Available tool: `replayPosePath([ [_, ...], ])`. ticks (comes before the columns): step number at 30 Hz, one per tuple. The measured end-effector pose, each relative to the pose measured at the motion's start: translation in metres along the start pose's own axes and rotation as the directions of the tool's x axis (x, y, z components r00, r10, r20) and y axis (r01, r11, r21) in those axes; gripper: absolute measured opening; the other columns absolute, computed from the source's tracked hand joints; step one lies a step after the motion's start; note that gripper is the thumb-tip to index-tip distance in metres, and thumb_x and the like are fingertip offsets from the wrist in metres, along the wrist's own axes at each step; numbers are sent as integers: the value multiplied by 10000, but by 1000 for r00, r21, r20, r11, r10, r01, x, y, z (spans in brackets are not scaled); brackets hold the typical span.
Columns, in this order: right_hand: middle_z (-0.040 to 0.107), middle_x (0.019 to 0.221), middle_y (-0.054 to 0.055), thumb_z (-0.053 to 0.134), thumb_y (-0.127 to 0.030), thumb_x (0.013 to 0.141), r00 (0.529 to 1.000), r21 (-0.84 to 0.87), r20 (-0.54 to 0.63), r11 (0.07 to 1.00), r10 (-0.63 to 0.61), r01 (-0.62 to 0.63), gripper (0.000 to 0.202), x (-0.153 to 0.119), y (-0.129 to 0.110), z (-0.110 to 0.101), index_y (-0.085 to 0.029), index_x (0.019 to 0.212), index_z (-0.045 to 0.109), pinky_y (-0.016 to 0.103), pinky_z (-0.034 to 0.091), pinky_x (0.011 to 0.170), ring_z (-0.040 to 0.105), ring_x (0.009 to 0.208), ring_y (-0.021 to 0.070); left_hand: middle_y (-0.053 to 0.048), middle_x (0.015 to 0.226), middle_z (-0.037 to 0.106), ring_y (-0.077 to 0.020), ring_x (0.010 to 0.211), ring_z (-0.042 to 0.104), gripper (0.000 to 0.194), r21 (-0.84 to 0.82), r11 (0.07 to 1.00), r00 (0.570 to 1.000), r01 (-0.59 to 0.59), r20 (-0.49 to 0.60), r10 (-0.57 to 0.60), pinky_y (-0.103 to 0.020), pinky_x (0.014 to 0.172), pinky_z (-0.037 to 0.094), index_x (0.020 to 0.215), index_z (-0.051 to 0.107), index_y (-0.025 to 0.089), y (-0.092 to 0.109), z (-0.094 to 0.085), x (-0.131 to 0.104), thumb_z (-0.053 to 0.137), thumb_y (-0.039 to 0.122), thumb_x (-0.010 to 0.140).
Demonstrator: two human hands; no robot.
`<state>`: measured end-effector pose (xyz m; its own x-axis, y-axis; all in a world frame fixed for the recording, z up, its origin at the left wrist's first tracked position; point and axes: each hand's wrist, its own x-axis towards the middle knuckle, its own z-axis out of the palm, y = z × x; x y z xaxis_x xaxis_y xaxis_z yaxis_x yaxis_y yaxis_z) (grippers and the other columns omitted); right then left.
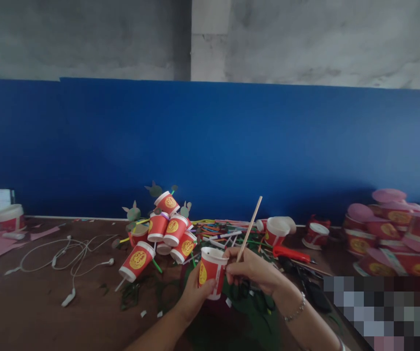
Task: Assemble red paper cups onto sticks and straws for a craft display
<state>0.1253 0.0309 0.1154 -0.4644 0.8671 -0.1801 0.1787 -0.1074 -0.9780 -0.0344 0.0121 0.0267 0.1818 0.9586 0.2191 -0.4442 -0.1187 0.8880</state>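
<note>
The left grip (194,292) is curled around the lower part of a red-and-white paper cup (210,268), thumb across its near face, so the cup sits upright, tilted slightly, within that grip with its open rim above the thumb. The right grip (252,267) is pinched narrow on a pale wooden stick (251,224), just right of the cup's rim; the stick slants up and away from these fingers, and its lower end is hidden by them. Whether it touches the cup, I cannot tell.

Beyond and left of the left grip, more red cups (176,230) lean in a cluster with rabbit cutouts (134,213). Straight beyond both grips lie coloured strips (228,234). A red-handled tool (292,253) is to the right of the right grip. White earphones (71,296) lie on the worktop (96,326), well left of the left grip.
</note>
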Motion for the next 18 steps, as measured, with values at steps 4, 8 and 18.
replayPosePath([
  [4,641,533,-26,669,-263,646,999,44,36,999,-5,3,193,0,2,-3,-160,762,555,179,371,469,537,463,77,-92,838,682,-232,791,611,574,30,1000,1000,-4,13,4,-328,736,458,993,631,130,4,3,-1,715,545,605],
  [8,640,525,-25,693,-273,616,1000,62,25,998,19,-20,223,0,4,-3,-160,750,555,179,353,452,532,449,77,-94,841,682,-241,803,612,617,36,999,1000,14,-7,-14,-333,742,455,1012,626,130,5,3,-1,735,550,574],
  [18,617,497,-38,683,-184,560,999,215,37,976,31,-38,231,4,12,-3,-163,738,537,165,333,449,548,457,82,-100,877,684,-235,803,611,615,15,999,999,33,-11,-32,-330,742,462,1010,627,129,2,0,-2,755,533,564],
])
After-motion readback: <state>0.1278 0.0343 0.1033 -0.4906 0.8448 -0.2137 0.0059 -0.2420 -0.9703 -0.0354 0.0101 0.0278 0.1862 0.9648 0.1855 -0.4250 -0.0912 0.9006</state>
